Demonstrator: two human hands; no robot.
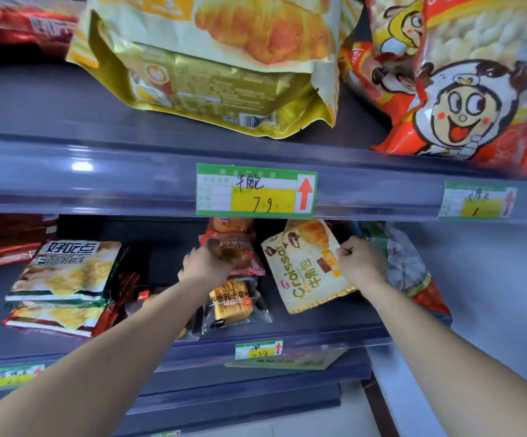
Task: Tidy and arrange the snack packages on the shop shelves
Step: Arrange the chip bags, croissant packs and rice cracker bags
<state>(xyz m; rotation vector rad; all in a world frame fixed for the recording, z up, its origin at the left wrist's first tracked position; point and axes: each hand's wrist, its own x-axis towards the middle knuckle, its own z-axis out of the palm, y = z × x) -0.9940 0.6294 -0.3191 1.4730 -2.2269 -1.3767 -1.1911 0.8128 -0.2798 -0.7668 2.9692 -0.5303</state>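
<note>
At the centre of the frame, on the middle shelf (319, 326), both hands are busy with packets. The left hand (207, 263) has its fingers curled over the top of a red bread packet (240, 247), gripping it where it leans above a clear toast packet (234, 302). Just right of centre, the right hand (361, 261) is closed tight, pinching the right edge of the croissant packet (306, 269), which lies tilted with its lower corner toward the front lip of the shelf.

The likeliest trouble is with that croissant packet. It is held by one edge only, so a quick pull could swing it round and send the lower corner over the lip, or let the slick film slide out of the pinch. The right forearm also lies close against a pale, crinkled packet (407, 263) at the right end of the shelf, and drawing the arm back carelessly could drag that one forward. On the left side, lifting the red packet may shift the toast packet below it, since the two overlap. Squeezing soft bread too hard would crush it. The cracker packs (63, 279) at the left of the frame lie well apart from both hands.
</note>
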